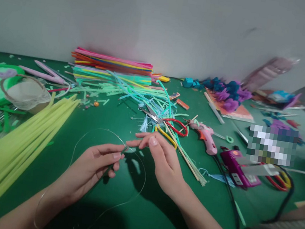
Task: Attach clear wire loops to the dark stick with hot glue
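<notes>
thin wire [125, 141] between both hands, perhaps

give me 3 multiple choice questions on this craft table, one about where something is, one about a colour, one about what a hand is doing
1. Where do the red-handled scissors lie?
A. beyond the right hand, on the green table
B. inside the tape roll at left
C. on the pink glue gun

2. What colour is the long bundle of stems at the left?
A. purple
B. yellow-green
C. black

3. What is the left hand doing?
A. lying flat and empty
B. gripping the glue gun
C. pinching a thin wire

Answers: 1 A, the scissors sit on the green table just past the right hand. 2 B, the stems are pale yellow-green. 3 C, thumb and fingers close on the thin wire, which loops around the hands.
</notes>
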Demonstrator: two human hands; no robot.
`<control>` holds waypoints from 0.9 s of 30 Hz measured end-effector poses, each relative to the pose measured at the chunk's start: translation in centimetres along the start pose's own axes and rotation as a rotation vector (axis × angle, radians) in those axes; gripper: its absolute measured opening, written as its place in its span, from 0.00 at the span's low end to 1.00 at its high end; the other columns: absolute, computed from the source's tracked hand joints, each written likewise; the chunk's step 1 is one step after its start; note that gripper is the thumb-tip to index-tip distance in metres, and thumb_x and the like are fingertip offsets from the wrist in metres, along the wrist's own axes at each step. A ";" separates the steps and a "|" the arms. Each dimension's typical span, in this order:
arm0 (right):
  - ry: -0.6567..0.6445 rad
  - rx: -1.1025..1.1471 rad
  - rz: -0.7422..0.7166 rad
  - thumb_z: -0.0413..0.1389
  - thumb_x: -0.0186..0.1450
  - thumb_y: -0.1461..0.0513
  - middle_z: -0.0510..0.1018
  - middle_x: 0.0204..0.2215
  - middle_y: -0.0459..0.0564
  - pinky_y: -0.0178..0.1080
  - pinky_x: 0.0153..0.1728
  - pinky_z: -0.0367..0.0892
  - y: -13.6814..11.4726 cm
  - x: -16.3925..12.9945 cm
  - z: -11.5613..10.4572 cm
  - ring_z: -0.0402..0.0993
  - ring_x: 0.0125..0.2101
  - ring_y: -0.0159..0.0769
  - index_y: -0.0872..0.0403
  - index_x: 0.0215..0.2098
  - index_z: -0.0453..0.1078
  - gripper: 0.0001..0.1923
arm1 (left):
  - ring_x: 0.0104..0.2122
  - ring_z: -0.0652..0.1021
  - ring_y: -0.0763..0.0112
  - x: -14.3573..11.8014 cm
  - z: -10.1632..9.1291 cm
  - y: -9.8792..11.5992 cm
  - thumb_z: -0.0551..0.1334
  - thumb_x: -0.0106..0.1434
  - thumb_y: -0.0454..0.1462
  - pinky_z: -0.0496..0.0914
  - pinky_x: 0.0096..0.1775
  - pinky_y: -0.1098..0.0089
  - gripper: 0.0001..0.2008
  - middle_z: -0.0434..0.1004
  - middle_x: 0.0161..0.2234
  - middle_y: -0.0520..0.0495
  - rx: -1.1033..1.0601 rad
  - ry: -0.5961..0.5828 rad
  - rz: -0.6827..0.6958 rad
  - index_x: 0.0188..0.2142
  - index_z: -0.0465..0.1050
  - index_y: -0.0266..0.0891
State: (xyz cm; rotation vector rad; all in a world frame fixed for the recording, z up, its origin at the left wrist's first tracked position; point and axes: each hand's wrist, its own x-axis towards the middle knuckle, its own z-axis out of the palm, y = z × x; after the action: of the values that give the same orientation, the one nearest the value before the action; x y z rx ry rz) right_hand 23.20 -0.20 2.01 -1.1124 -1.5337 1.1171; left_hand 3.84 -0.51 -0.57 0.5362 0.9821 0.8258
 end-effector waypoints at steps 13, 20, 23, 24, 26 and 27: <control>-0.010 0.081 0.023 0.45 0.74 0.52 0.83 0.38 0.48 0.43 0.54 0.64 -0.1 0.2 0.1 0.74 0.53 0.36 0.51 0.34 0.68 0.17 | 0.23 0.73 0.81 -0.1 0.0 0.0 0.74 0.53 0.33 0.70 0.24 0.82 0.15 0.77 0.28 0.49 -0.008 -0.009 0.007 0.41 0.81 0.36; -0.012 0.080 0.018 0.46 0.74 0.52 0.83 0.38 0.48 0.43 0.55 0.62 0.0 0.2 0.2 0.73 0.53 0.37 0.50 0.34 0.67 0.17 | 0.23 0.74 0.81 0.0 0.0 0.1 0.74 0.52 0.33 0.71 0.24 0.82 0.15 0.77 0.28 0.49 -0.009 -0.001 0.003 0.41 0.81 0.35; 0.021 0.050 0.007 0.46 0.74 0.52 0.83 0.41 0.47 0.42 0.55 0.61 0.0 0.2 0.0 0.73 0.52 0.36 0.50 0.35 0.68 0.16 | 0.23 0.73 0.81 0.0 0.0 0.1 0.73 0.53 0.33 0.71 0.24 0.81 0.15 0.77 0.28 0.49 -0.009 0.007 0.005 0.42 0.81 0.35; 0.032 0.034 0.003 0.46 0.74 0.53 0.82 0.41 0.47 0.42 0.56 0.61 0.0 0.2 -0.1 0.73 0.51 0.36 0.50 0.35 0.68 0.15 | 0.23 0.73 0.81 0.0 0.0 0.1 0.73 0.53 0.32 0.71 0.24 0.81 0.15 0.77 0.28 0.49 -0.008 0.009 0.006 0.42 0.80 0.35; 0.036 0.019 -0.003 0.46 0.74 0.53 0.82 0.40 0.47 0.42 0.55 0.61 0.0 0.2 -0.1 0.73 0.50 0.35 0.50 0.35 0.68 0.15 | 0.23 0.73 0.81 -0.1 -0.1 0.1 0.73 0.54 0.32 0.71 0.24 0.81 0.15 0.77 0.27 0.49 -0.006 0.011 0.004 0.42 0.80 0.34; 0.032 0.023 -0.005 0.46 0.74 0.53 0.82 0.40 0.47 0.42 0.55 0.61 0.0 0.2 -0.1 0.73 0.50 0.35 0.50 0.35 0.68 0.16 | 0.22 0.73 0.81 -0.1 -0.1 0.0 0.73 0.54 0.32 0.71 0.24 0.81 0.14 0.77 0.27 0.49 -0.005 0.011 0.002 0.42 0.80 0.34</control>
State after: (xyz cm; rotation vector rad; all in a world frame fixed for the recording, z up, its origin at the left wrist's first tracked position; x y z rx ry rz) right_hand 23.29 0.00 2.03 -1.1057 -1.4941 1.1061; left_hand 3.74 -0.58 -0.51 0.5285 0.9897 0.8341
